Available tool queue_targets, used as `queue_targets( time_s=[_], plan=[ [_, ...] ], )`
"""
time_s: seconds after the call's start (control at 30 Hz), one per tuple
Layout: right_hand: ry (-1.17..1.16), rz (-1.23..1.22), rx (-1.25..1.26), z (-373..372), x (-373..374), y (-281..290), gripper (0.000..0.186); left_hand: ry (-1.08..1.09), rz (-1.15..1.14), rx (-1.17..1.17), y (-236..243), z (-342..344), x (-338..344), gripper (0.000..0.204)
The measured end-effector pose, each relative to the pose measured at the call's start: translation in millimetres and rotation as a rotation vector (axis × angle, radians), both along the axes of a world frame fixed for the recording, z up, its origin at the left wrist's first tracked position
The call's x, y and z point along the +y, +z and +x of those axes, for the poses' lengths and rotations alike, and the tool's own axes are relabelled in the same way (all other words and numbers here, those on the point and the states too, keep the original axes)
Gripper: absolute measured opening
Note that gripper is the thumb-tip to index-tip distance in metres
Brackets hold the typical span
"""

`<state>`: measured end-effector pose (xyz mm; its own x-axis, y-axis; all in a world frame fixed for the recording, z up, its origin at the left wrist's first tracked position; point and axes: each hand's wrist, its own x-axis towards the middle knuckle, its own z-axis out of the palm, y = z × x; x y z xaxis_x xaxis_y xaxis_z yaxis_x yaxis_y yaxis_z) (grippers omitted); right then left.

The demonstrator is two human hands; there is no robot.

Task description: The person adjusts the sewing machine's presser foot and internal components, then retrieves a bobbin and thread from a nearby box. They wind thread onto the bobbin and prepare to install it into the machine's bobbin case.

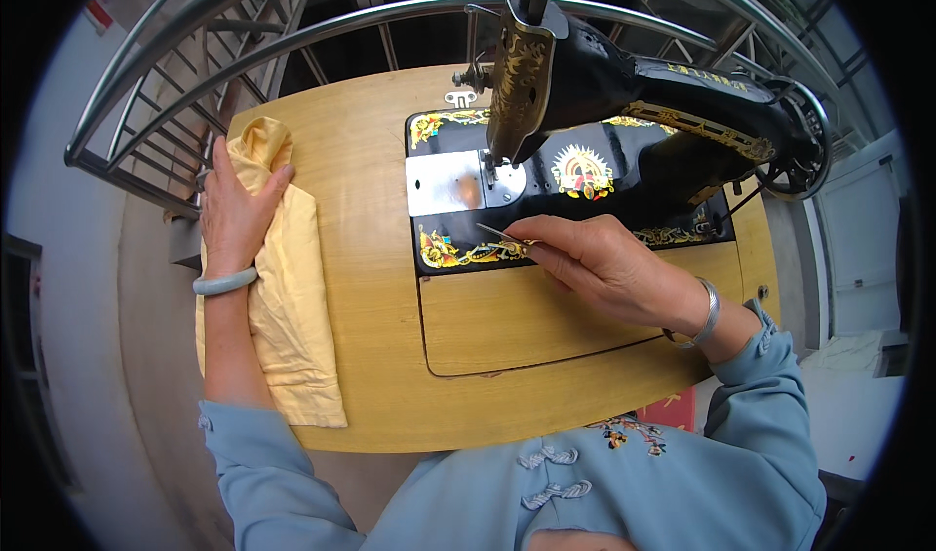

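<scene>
My left hand (238, 210) grips the upper left part of a folded pale yellow cloth (292, 327) lying lengthwise on the wooden table's left side. My right hand (595, 268) pinches a slim metal tool (492, 230) over the front of a black sewing machine bed, its tip pointing left. The machine (707, 117) has gold and coloured decoration, a silver plate (444, 185) left of the needle area and a handwheel (801, 112) on the right. The tool's tip is a little below the presser foot (490, 173) in the picture, apart from it.
The curved wooden table (370, 336) carries the machine. Metal railings (146, 102) curve along the left and back, close to the table's edge and my left hand. A red object (668, 407) shows below the table's front edge. White walls and a door (873, 239) stand at the sides.
</scene>
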<state>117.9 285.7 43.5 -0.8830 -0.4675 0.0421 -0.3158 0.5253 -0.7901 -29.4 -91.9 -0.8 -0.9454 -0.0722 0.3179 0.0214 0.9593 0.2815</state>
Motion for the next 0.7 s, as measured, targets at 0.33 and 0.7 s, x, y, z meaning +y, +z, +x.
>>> queue_targets(
  time_s=[0.33,0.7],
  plan=[
    [-0.064,-0.020,-0.225,-42.5,-42.1,-7.3,0.021,-0.049,0.000,0.070,-1.0,12.9,1.0,0.097],
    [-0.136,0.391,-0.067,-73.9,-86.9,1.6,0.010,-0.009,-0.006,0.101,-6.4,12.2,-1.0,0.099]
  ],
)
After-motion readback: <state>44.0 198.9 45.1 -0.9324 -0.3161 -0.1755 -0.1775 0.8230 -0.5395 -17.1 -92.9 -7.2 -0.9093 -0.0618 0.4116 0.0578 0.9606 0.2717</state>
